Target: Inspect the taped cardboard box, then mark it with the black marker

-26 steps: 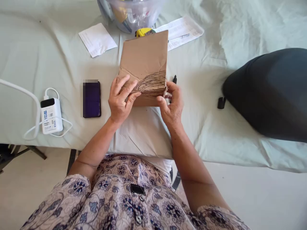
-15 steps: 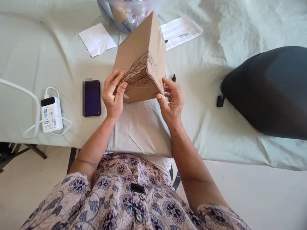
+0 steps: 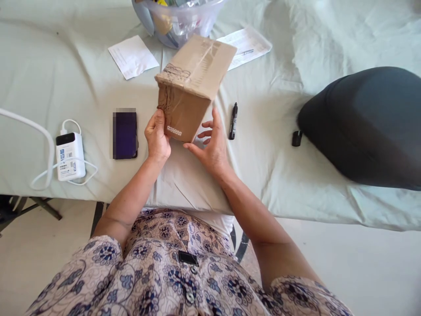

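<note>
Taped cardboard box point(image 3: 194, 74) held up, tilted, over the cloth-covered table point(image 3: 66, 79)
Left hand point(image 3: 157, 139) has its fingers clamped on the box's lower near corner. Right hand point(image 3: 210, 147) is spread, fingers apart, at the other side, looks like it's just touching, hard to tell. Marker point(image 3: 233, 120) lies just right, phone point(image 3: 124, 134) left.

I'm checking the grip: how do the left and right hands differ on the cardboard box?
The left hand is closed on the near left edge of the cardboard box, thumb up its front face; the right hand is open, fingers spread. The left hand grips; whether the right hand's fingers touch the box cannot be told. Both are bare, at the box's near end.
</note>
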{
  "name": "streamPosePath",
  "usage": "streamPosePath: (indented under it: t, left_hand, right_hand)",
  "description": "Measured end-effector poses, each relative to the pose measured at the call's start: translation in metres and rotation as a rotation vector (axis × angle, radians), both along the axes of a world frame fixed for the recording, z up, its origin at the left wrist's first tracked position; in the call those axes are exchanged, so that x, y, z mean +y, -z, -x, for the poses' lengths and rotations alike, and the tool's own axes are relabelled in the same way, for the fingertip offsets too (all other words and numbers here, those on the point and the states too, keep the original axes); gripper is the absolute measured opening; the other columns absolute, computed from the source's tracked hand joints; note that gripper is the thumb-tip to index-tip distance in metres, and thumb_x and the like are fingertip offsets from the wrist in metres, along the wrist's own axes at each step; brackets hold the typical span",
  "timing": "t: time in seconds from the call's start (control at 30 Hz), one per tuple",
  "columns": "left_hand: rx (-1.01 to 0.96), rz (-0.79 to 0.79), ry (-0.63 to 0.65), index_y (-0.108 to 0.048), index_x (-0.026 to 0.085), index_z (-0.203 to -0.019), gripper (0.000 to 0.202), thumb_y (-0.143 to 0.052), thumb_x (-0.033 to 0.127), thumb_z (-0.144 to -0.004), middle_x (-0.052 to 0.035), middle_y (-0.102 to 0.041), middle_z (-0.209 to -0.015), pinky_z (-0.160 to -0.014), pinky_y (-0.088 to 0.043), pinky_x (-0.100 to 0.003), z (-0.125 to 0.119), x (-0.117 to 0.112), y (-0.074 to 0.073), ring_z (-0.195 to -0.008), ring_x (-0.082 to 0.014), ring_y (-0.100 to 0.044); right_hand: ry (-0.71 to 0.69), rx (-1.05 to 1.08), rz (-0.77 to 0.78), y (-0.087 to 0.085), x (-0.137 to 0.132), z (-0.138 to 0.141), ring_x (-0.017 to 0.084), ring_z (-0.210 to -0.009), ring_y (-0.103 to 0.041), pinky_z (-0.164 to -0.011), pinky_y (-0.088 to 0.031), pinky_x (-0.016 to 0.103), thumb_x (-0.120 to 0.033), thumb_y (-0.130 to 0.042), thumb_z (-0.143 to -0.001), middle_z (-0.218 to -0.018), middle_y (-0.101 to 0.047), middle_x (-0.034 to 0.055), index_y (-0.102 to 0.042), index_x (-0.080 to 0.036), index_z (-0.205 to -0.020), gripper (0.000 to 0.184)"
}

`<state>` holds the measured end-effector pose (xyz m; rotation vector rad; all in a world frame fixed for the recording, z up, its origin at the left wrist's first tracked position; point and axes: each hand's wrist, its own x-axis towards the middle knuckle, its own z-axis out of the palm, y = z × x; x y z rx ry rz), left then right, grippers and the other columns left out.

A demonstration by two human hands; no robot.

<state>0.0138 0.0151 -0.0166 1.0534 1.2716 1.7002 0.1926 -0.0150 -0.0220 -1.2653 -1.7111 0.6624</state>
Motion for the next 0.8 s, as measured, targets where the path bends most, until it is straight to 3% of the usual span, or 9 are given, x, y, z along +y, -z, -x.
streamPosePath:
  t: [0.13, 0.27, 0.37, 0.47, 0.6, 0.8]
  left_hand:
    - [-0.064, 0.004, 0.017, -0.071, 0.026, -0.113, 0.069, -0.059, 0.088, -0.085, -0.0097, -0.076, -0.132, -0.101, -0.062, -0.041, 0.005, 0.004, 0.001, -0.125, -0.0272, -0.073]
    - [-0.04, 0.009, -0.007, -0.074, 0.026, -0.106, 0.07, -0.061, 0.091, -0.082, -0.0076, -0.078, -0.123, -0.101, -0.062, -0.04, 0.01, 0.006, -0.001, -0.119, -0.0266, -0.074]
    - [0.068, -0.075, -0.015, -0.077, 0.026, -0.103, 0.066, -0.058, 0.087, -0.087, -0.0066, -0.079, -0.117, -0.104, -0.061, -0.042, 0.013, 0.005, -0.007, -0.124, -0.0281, -0.072]
    - [0.229, -0.16, 0.029, -0.079, 0.031, -0.115, 0.064, -0.058, 0.086, -0.089, -0.0053, -0.078, -0.126, -0.114, -0.056, -0.044, 0.016, 0.003, -0.014, -0.133, -0.0284, -0.069]
    - [0.27, -0.224, 0.059, -0.082, 0.036, -0.114, 0.055, -0.063, 0.081, -0.089, -0.003, -0.08, -0.125, -0.117, -0.054, -0.043, 0.02, 0.002, -0.02, -0.129, -0.0259, -0.072]
    - [0.269, -0.261, 0.089, -0.084, 0.037, -0.109, 0.05, -0.067, 0.079, -0.088, -0.0016, -0.083, -0.119, -0.115, -0.057, -0.043, 0.032, 0.004, -0.028, -0.123, -0.0246, -0.075]
  right_hand:
    - [0.004, -0.107, 0.033, 0.001, -0.001, 0.001, 0.023, -0.093, -0.066, -0.087, -0.066, 0.047, -0.078, -0.074, -0.08, -0.139, -0.064, 0.0119, -0.022, -0.039, -0.168, 0.11]
    - [-0.039, -0.061, -0.014, 0.002, 0.004, -0.005, 0.029, -0.105, -0.069, -0.084, -0.065, 0.05, -0.091, -0.072, -0.068, -0.146, -0.061, 0.0147, -0.024, -0.036, -0.168, 0.124]
    - [-0.038, 0.019, -0.062, -0.001, 0.007, -0.013, 0.033, -0.119, -0.068, -0.086, -0.063, 0.05, -0.096, -0.067, -0.066, -0.16, -0.051, 0.0168, -0.019, -0.037, -0.169, 0.128]
    - [-0.004, 0.077, -0.089, -0.008, 0.009, -0.024, 0.034, -0.129, -0.065, -0.086, -0.063, 0.048, -0.098, -0.057, -0.072, -0.167, -0.043, 0.0157, -0.009, -0.042, -0.17, 0.122]
    - [0.003, 0.111, -0.144, -0.012, 0.011, -0.033, 0.032, -0.127, -0.066, -0.085, -0.063, 0.048, -0.1, -0.042, -0.078, -0.167, -0.043, 0.0134, -0.003, -0.047, -0.169, 0.113]
    - [0.024, 0.086, -0.133, -0.008, 0.018, -0.037, 0.03, -0.116, -0.069, -0.082, -0.065, 0.051, -0.104, -0.033, -0.077, -0.163, -0.044, 0.013, -0.014, -0.046, -0.168, 0.11]
